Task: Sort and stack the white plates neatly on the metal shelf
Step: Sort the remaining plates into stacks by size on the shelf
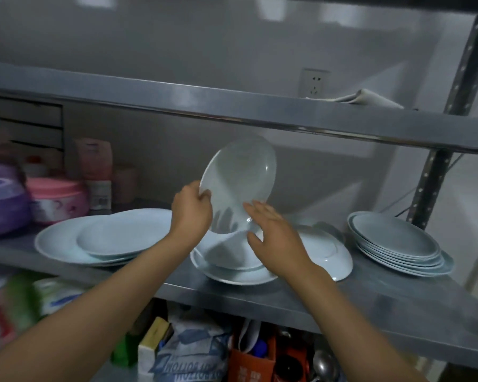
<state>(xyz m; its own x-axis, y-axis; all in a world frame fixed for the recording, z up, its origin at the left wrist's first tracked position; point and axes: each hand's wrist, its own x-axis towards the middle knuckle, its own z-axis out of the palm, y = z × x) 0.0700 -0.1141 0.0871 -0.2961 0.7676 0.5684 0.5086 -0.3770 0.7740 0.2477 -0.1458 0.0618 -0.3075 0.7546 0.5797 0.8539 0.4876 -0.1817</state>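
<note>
A white plate (240, 177) is tilted up on edge above the middle of the metal shelf (370, 296). My left hand (191, 209) grips its left rim. My right hand (271, 230) has straight fingers against the plate's lower right edge. Under the hands lies a small pile of white plates (232, 266), with another plate (326, 252) leaning off to its right. A low pile of wide plates (105, 238) lies at the left. A neat stack of several plates (398, 244) stands at the right.
Purple (3, 199) and pink (58, 199) tubs and bottles crowd the shelf's left end. An upper shelf (260, 111) hangs close overhead with a folded cloth (370, 97) on it. A perforated upright post (436, 172) stands at the right. Bags and boxes (193, 351) fill the space below.
</note>
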